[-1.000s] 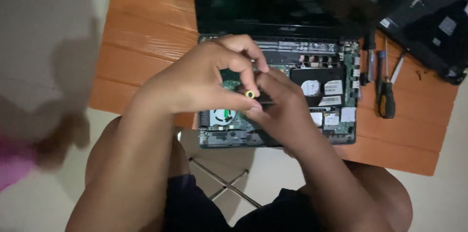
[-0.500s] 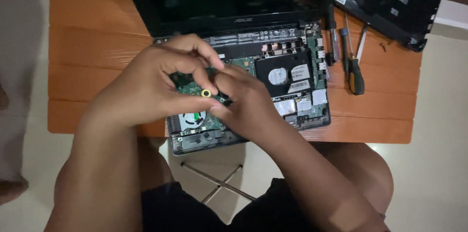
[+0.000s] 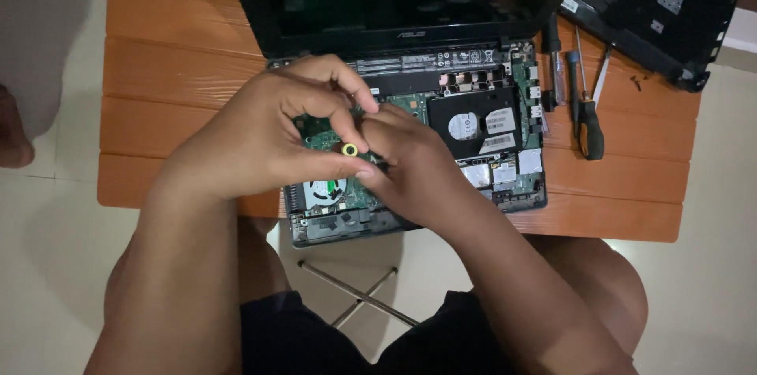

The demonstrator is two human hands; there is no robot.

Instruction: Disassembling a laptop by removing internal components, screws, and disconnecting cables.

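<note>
An opened black laptop point(image 3: 410, 4) lies on an orange slatted table point(image 3: 181, 83), its green circuit board point(image 3: 520, 75), black hard drive point(image 3: 477, 123) and fan point(image 3: 323, 190) exposed. Both my hands meet over the board's left half. My left hand point(image 3: 268, 134) pinches the top of a thin tool with a yellow-ringed black end cap point(image 3: 349, 149). My right hand point(image 3: 410, 166) curls around the tool's shaft from the right. The tool's tip is hidden under my fingers.
Two screwdrivers point(image 3: 583, 107) lie on the table right of the laptop. A removed black laptop cover point(image 3: 662, 4) sits at the top right, with small screws point(image 3: 635, 83) beside it. Pale tiled floor point(image 3: 55, 264) surrounds the table, and metal stool bars point(image 3: 355, 292) show between my knees.
The camera view has shifted, so the table sits further right in the picture. My hands keep the same grip on the tool over the board.
</note>
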